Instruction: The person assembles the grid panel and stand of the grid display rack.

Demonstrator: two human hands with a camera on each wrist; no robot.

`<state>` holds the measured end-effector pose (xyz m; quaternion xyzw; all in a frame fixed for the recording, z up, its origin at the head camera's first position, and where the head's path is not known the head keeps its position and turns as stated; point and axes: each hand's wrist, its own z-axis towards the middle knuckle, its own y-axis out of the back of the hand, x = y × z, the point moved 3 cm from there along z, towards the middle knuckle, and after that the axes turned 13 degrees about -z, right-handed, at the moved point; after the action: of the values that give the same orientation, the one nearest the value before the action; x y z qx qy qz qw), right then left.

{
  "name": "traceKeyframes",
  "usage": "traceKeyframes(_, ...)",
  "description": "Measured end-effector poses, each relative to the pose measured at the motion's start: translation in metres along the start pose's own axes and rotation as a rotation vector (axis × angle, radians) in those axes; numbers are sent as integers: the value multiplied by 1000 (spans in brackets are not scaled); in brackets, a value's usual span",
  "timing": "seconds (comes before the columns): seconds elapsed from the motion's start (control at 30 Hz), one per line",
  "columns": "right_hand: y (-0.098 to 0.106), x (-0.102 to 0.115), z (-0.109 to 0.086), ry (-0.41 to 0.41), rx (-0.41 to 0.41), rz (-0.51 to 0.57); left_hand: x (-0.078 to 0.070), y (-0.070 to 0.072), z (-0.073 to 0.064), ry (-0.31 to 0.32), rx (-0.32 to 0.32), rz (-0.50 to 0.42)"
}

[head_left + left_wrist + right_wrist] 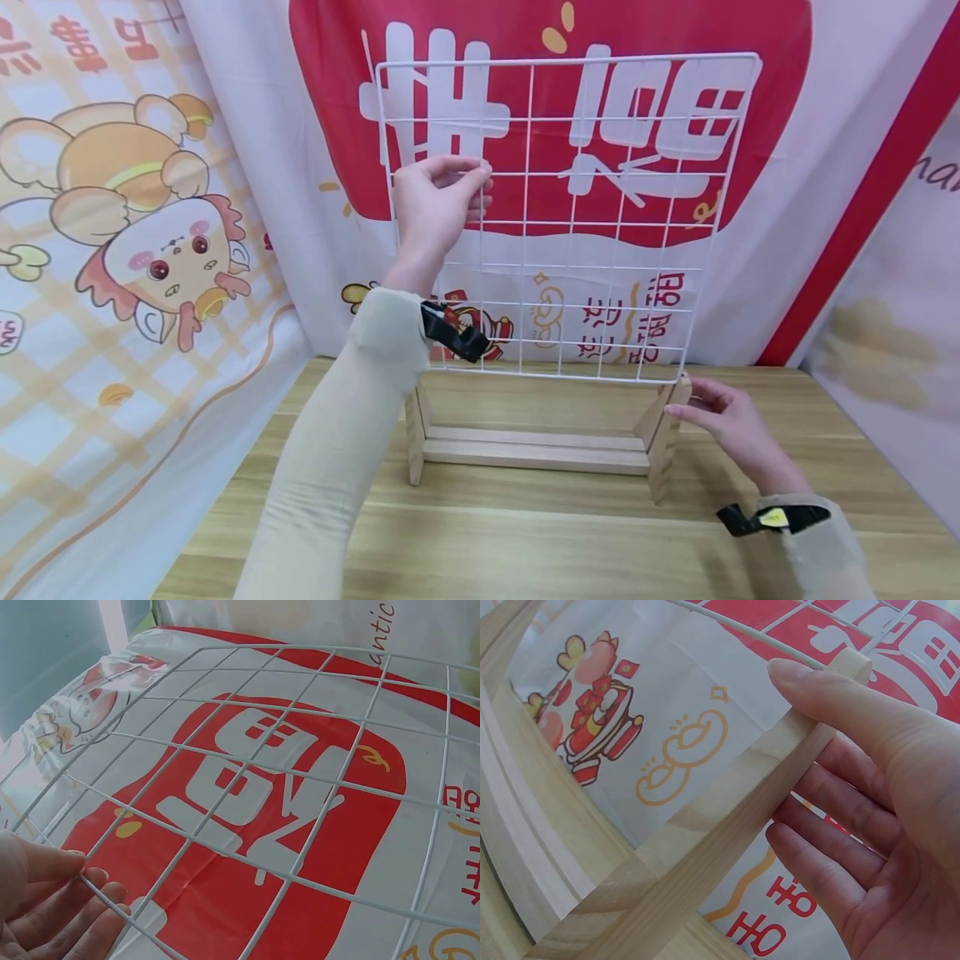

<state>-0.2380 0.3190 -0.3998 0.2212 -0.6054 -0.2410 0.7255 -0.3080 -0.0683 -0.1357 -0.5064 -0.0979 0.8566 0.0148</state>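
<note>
A white wire grid panel [570,60] stands upright, its bottom edge level with the tops of a pale wooden stand [536,457]. My left hand [442,196] pinches one of the panel's wires in its upper left part, thumb and fingers around it. In the left wrist view that wire passes between the thumb and fingers of the hand [52,915]. Down at the right, my right hand [738,433] holds the top of the stand's right upright [705,832]. The right wrist view shows the thumb on the upright's near face by the panel's lower wire, with fingers behind.
The stand rests on a wood-grain table [510,542]. Behind it hangs a white cloth with a large red print [547,200]. A checked cartoon cloth [75,267] lines the left side, and another pale cloth [885,333] hangs at the right.
</note>
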Motion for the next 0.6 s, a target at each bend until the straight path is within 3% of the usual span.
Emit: traceKeyframes(0.6, 0, -3, 3, 31, -18, 9, 1, 7, -1, 9, 117, -16)
